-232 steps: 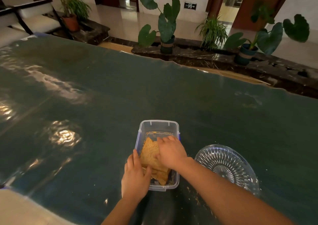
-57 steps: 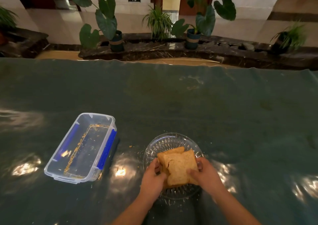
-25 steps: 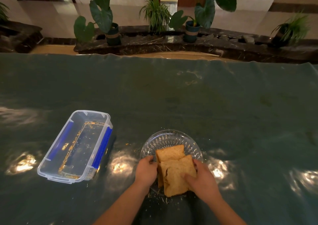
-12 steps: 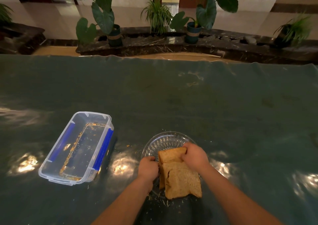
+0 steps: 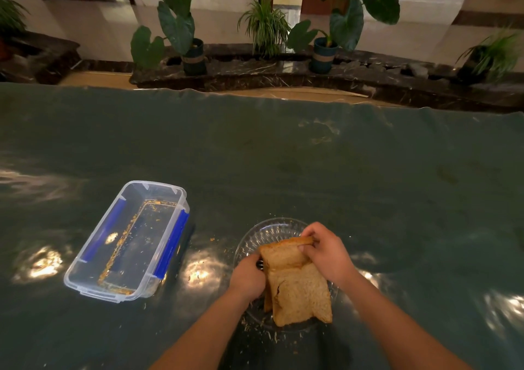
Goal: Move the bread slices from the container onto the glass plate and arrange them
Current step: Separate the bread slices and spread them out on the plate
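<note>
Since a moment ago my right hand lifts the far slice's edge; the bread slices sit on the glass plate, my left hand closed on their side. Left, the crumb-strewn container rests on glossy green table covering; potted plants line the room's marble ledge.

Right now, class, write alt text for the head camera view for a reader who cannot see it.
Two bare hands, the left hand and right hand, arrange brown bread slices on a glass plate on a dark green table. A clear plastic container holding only crumbs sits to the left.
</note>
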Available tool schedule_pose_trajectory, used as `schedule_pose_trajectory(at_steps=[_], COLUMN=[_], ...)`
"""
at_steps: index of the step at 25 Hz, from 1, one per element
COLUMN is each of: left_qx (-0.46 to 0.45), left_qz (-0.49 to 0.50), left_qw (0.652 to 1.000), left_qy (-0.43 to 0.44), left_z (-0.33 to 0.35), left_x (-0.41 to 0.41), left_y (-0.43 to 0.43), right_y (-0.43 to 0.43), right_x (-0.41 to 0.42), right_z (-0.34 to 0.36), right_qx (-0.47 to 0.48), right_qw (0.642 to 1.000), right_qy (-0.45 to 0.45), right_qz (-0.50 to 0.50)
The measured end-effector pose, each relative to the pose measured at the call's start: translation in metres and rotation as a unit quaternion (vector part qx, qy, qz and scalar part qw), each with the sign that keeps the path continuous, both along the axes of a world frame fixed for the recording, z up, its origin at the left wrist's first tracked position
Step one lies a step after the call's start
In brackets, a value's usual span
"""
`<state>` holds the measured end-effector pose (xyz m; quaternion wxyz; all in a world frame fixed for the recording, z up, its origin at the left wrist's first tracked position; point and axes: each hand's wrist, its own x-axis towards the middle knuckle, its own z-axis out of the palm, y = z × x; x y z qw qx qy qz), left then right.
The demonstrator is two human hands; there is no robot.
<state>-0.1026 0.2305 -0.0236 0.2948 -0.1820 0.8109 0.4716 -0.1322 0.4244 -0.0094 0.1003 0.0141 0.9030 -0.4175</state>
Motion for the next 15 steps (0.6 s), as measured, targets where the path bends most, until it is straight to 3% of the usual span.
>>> schedule_pose_trajectory(at_steps=[5,11,15], left_qx=[-0.028,0.026,-0.005], left_qz=[-0.007,0.058,0.051], left_qw=[1.000,0.998,0.998], left_qy=[0.012,0.010,0.026], left_z=[-0.006,-0.008,-0.009], left_x=[0.003,-0.004,-0.017], left_y=[-0.002,-0.002,0.001], right_y=[-0.006,-0.021,-0.012], right_x=[-0.030,-0.050,-0.036], right_z=[-0.001,-0.015,-0.022], right_qx=[-0.008,0.000,-0.016], right_qw=[0.999,0.996,0.987], right_qy=[-0.007,-0.068,-0.125], right_qz=[-0.036,-0.065,-0.098])
